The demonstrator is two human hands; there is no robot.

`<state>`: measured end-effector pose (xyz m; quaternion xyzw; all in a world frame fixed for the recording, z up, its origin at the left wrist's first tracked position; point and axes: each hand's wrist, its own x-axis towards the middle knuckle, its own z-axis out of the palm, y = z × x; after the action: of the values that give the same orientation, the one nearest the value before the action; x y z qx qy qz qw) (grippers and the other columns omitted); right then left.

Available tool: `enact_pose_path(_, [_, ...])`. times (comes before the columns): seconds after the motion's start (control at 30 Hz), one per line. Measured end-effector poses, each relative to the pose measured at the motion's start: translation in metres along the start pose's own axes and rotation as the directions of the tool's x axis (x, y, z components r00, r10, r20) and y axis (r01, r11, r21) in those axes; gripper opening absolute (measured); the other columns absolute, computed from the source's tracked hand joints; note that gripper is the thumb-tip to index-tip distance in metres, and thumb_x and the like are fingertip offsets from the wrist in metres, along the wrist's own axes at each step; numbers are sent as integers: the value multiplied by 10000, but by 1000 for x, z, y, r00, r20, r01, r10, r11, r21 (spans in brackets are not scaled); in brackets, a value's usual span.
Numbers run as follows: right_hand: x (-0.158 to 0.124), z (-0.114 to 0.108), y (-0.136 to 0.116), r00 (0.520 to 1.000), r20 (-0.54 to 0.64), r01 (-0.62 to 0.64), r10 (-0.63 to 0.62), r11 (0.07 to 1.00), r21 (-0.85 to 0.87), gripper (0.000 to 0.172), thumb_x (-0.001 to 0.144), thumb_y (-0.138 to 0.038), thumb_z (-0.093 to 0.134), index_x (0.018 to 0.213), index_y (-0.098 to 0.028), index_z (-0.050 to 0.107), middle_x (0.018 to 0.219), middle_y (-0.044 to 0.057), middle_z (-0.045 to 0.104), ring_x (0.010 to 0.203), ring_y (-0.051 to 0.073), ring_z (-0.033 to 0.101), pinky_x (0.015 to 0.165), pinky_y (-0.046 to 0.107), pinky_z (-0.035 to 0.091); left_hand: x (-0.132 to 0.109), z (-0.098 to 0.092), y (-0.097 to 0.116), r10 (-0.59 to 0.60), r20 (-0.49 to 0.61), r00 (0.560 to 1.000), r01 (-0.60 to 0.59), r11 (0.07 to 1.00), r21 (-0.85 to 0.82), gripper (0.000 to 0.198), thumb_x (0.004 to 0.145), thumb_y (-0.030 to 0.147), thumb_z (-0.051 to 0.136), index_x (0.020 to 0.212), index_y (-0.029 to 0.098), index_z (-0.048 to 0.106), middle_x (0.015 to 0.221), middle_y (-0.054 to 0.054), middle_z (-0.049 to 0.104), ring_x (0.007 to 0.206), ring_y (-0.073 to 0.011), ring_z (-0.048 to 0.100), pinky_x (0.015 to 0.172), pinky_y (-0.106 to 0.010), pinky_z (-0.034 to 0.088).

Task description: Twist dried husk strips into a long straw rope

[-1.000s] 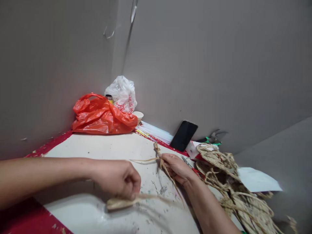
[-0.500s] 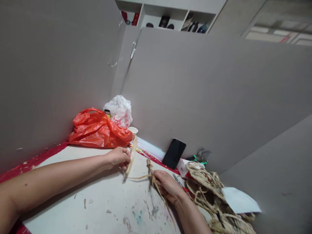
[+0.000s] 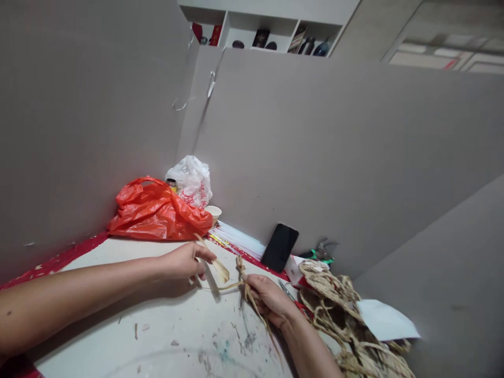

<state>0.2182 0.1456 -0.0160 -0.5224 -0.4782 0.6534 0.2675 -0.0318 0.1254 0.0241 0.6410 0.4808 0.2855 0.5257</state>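
My left hand (image 3: 187,263) is above the white tabletop, its fingers closed on a pale, dry husk-like strip (image 3: 220,270). The strip's wide end points down and to the right, and its narrow end sticks up behind the fingers. My right hand (image 3: 270,298) pinches a small knotted bundle of straw-coloured fibre (image 3: 240,264). Loose strands trail from that bundle below my right hand, and a thin strand runs leftward from it toward my left hand. Part of the bundle is hidden by my right fingers.
A braided rope heap (image 3: 334,310) lies at the right, with a white sheet (image 3: 388,320) on it. Scissors (image 3: 287,290), green-handled pliers (image 3: 323,251) and a black phone (image 3: 280,247) are near the partition. A red plastic bag (image 3: 157,212) and a paper cup (image 3: 213,212) stand behind.
The husk strip has swung from nearly upright to slanting down to the right in my left hand. That hand has shifted slightly left, while my right hand keeps its hold.
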Motion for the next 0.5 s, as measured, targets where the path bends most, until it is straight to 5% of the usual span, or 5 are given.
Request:
enact_pose_path(0.1, [0,0,0,1000,2,11,-11,1000,-8,429,678,-435,608,505,-199,294,374,-110,266,326,13,126,364,186,35,0,4,6,278,-103,955,-208,877,432,232,676,141,522,865,157,656,804,-38,639,703,-144,565,666,-249,408])
enact_pose_path(0.2, [3,-1,1,1000,7,16,-16,1000,-6,432,682,-440,608,513,-202,289,373,-113,265,322,13,116,363,191,27,1,8,19,424,-133,896,-289,782,553,112,723,219,539,697,164,632,766,-21,603,737,-141,519,692,-244,374])
enact_pose_path(0.33, [6,-4,4,999,24,23,-24,1000,18,433,695,-455,606,527,-199,300,383,-109,281,324,12,125,365,191,26,6,10,43,315,-14,949,-311,942,122,187,707,320,583,637,150,548,620,26,506,612,-97,460,599,-212,358])
enact_pose_path(0.5, [7,-6,6,998,52,29,-31,999,45,439,706,-460,615,532,-195,311,386,-110,280,326,9,127,364,188,32,25,27,37,-23,144,989,78,917,-390,316,519,256,704,786,176,556,537,67,516,467,-70,440,467,-184,317])
